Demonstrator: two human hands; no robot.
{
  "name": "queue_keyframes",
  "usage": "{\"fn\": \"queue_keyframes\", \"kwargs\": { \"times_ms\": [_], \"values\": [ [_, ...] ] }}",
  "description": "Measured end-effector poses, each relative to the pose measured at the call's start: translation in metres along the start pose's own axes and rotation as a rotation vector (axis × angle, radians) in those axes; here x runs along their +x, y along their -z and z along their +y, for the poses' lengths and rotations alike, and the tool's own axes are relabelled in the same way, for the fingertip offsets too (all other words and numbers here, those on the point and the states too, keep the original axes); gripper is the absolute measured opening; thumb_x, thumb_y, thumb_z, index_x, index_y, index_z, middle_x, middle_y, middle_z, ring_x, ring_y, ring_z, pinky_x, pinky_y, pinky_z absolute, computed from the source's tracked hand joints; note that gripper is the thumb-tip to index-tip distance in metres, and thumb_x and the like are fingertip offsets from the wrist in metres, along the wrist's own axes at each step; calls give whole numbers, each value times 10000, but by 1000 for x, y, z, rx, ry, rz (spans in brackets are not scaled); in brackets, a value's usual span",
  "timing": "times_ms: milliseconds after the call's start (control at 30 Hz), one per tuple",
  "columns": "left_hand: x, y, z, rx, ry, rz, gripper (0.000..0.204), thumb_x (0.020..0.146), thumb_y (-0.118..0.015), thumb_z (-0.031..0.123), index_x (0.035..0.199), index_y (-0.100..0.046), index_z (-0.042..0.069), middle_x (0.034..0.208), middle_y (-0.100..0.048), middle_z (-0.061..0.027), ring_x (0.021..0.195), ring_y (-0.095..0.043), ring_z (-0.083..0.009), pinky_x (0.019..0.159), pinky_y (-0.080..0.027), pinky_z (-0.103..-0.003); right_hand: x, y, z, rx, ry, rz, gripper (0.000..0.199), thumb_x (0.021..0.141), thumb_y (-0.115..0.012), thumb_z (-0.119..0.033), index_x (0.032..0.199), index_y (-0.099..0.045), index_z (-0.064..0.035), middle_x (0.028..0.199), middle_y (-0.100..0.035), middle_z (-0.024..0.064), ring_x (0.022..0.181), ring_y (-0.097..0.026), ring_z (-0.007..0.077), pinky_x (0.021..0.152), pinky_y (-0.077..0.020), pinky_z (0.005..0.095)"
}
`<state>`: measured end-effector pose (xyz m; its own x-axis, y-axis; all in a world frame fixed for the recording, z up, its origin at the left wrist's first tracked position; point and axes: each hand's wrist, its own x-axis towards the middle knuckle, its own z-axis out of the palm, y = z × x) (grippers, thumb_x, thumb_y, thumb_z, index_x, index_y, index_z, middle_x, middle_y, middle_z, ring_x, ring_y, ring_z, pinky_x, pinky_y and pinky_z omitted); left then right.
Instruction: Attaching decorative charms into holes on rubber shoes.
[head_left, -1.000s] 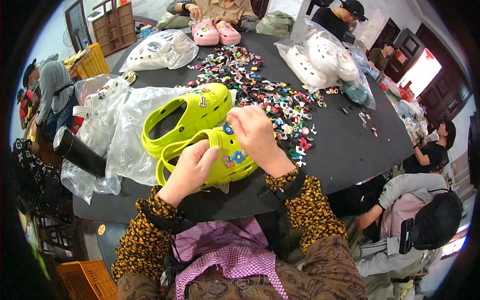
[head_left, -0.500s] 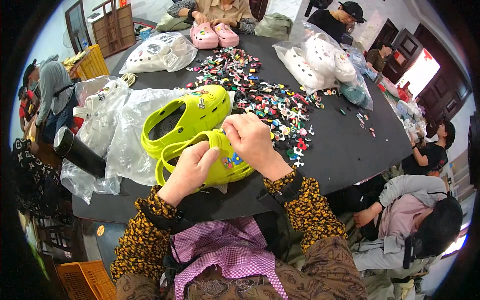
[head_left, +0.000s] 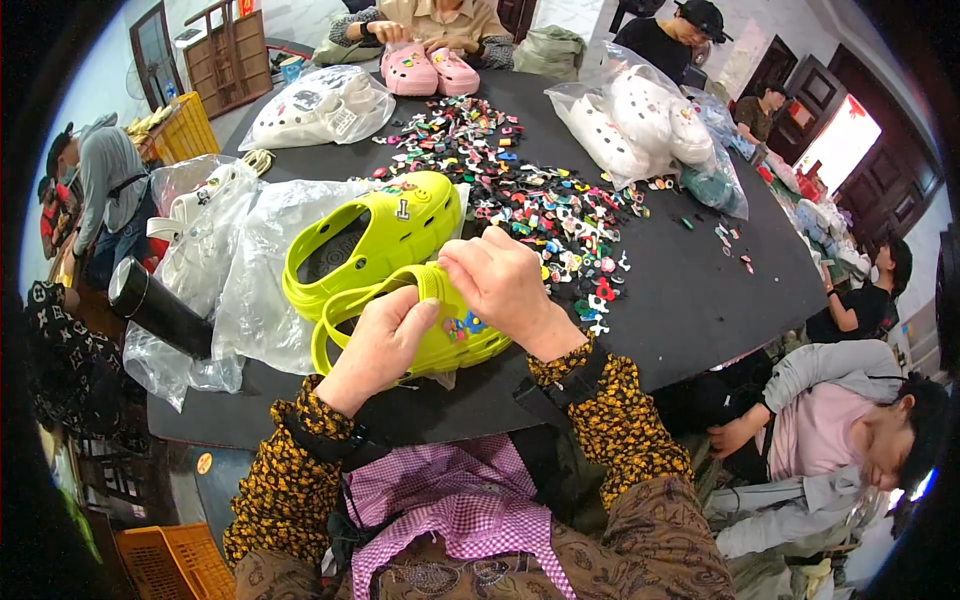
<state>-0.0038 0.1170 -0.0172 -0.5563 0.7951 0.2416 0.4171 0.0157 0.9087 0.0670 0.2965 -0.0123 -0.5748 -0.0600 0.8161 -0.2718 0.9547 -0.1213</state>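
Two lime-green clogs sit side by side on the dark table (head_left: 700, 310). The nearer clog (head_left: 472, 350) has colourful charms, a blue one among them, on its upper. My left hand (head_left: 380, 340) grips this clog by the edge of its opening, thumb on top. Over the same upper, my right hand (head_left: 505, 292) is closed in a pinch; whatever is between its fingers is hidden. The farther clog (head_left: 425, 220) rests just beyond, with several charms across its top. A large heap of small, many-coloured shoe charms (head_left: 550, 215) spreads beyond my right hand.
Clear plastic bags (head_left: 270, 300) and a black cylinder (head_left: 160, 305) lie at left. Bagged white clogs (head_left: 325, 105) stand at the back left, more bagged white clogs (head_left: 625, 125) at the back right. Across the table a person handles pink clogs (head_left: 410, 72). Another person (head_left: 820, 410) sits at my right.
My right hand has shifted very slightly over the nearer clog; my left hand keeps its grip. The person at right has raised their head, and the person across has moved a hand on the pink clogs.
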Motion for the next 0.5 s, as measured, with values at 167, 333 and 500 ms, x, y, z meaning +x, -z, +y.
{"fn": "queue_keyframes", "kwargs": {
  "times_ms": [167,333,500],
  "values": [
    [0,0,-2,-11,9,-27,245,956,-532,164,962,-622,-64,789,-656,-139,731,-605,-177,690,-489,-340,-2,-2,0,26,-9,34,75,853,-657,-133,868,-614,-74,711,-616,57,648,-592,244,560,-491,362],
    [-2,-3,-3,-31,-9,-5,248,961,-525,164,965,-621,-64,800,-659,-131,739,-605,-168,688,-488,-333,-6,-3,1,57,-28,128,101,845,-678,-95,904,-602,-65,694,-595,62,596,-577,253,507,-476,375],
    [5,5,-5,-92,96,4,270,975,-509,185,982,-627,-58,830,-667,-100,774,-596,-142,709,-485,-311,-10,2,-2,128,-32,179,122,845,-676,-54,945,-606,-52,736,-624,75,611,-604,262,526,-497,371]
  ]
}}
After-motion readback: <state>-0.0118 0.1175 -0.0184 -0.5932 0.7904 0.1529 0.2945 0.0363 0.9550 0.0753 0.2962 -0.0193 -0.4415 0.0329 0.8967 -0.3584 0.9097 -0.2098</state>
